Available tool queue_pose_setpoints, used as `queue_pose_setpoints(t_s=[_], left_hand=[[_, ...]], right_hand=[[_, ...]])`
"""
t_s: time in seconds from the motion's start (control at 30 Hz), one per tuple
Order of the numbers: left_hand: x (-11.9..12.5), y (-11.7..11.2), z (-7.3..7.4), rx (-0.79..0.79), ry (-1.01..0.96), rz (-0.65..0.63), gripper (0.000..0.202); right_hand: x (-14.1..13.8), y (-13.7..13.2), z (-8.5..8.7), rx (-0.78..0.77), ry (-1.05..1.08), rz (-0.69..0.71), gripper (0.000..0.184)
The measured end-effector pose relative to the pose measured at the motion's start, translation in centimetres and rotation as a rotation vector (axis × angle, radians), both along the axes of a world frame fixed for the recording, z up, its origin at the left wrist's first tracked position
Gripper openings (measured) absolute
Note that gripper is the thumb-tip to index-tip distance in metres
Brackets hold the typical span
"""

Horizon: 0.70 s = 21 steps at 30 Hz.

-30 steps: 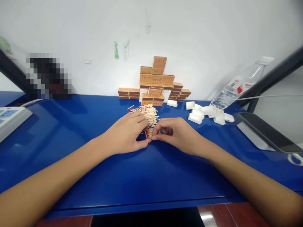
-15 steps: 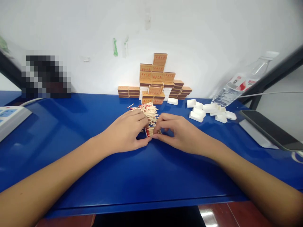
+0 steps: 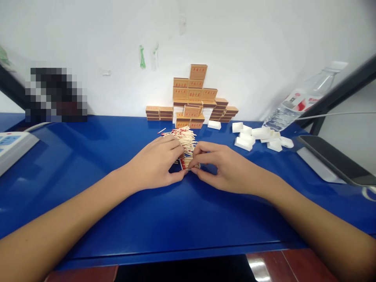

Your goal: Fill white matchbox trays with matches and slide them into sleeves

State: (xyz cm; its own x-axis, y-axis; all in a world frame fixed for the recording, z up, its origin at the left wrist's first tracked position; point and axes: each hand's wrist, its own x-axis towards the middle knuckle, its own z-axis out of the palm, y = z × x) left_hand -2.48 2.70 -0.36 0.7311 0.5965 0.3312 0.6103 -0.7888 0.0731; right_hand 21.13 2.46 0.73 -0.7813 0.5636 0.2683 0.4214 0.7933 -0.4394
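A small white matchbox tray [image 3: 181, 164] filled with red-headed matches [image 3: 185, 162] sits on the blue table between my hands. My left hand [image 3: 160, 162] grips the tray's left end, its thumb at the near edge and its fingers at the far side. At the tray's right part, my right hand [image 3: 219, 166] is closed, index finger and thumb on the matches and near edge; whether a single match is pinched there I cannot make out. Just behind lies a loose heap of matches [image 3: 185, 137], partly covered by my left fingers.
Matchboxes [image 3: 194, 94] are stacked against the wall. White empty trays [image 3: 243, 141] lie to the right, with a tilted water bottle [image 3: 302, 100] behind them. A phone [image 3: 335, 158] rests at the far right, a power strip [image 3: 14, 149] at the left.
My right index finger has moved slightly left and down over the matches, and the thumb has drawn back a little to the right. My left hand keeps its hold on the tray.
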Motion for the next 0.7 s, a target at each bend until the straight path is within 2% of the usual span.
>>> queue_pose_setpoints(t_s=[0.3, 0.7], left_hand=[[-0.2, 0.1, -0.3, 0.008, -0.014, -0.019, 0.025], [-0.2, 0.0, -0.3, 0.016, -0.007, -0.024, 0.024]], right_hand=[[0.8, 1.6, -0.7, 0.133, -0.006, -0.176, 0.012], [0.5, 1.4, -0.8, 0.078, -0.118, -0.188, 0.009]])
